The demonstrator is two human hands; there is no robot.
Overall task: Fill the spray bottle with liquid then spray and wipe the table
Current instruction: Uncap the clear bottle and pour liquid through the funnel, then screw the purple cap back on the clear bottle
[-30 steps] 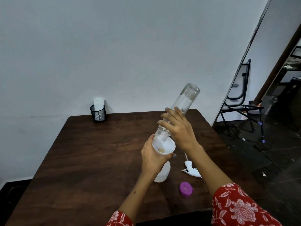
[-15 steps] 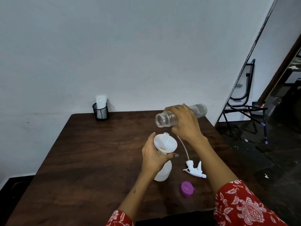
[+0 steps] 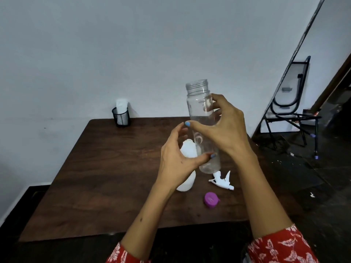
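My right hand (image 3: 224,130) grips a clear plastic bottle (image 3: 198,103), upright with its mouth open at the top and a little liquid inside. My left hand (image 3: 174,164) is spread beside the bottle's lower half, thumb tip against it, fingers apart. Behind that hand the white spray bottle (image 3: 187,180) stands on the dark wooden table (image 3: 114,177) with a white funnel (image 3: 188,149) in its neck, partly hidden. The white spray head (image 3: 221,180) with its tube lies to its right. A purple cap (image 3: 211,199) lies nearer me.
A black mesh cup (image 3: 121,116) holding white paper stands at the table's back edge by the wall. A black metal chair (image 3: 290,103) is on the floor to the right. The table's right edge drops to a dark floor.
My right hand has swung the clear bottle from tipped over the funnel to upright. My left hand has come off the funnel and spray bottle and moved toward the clear bottle.
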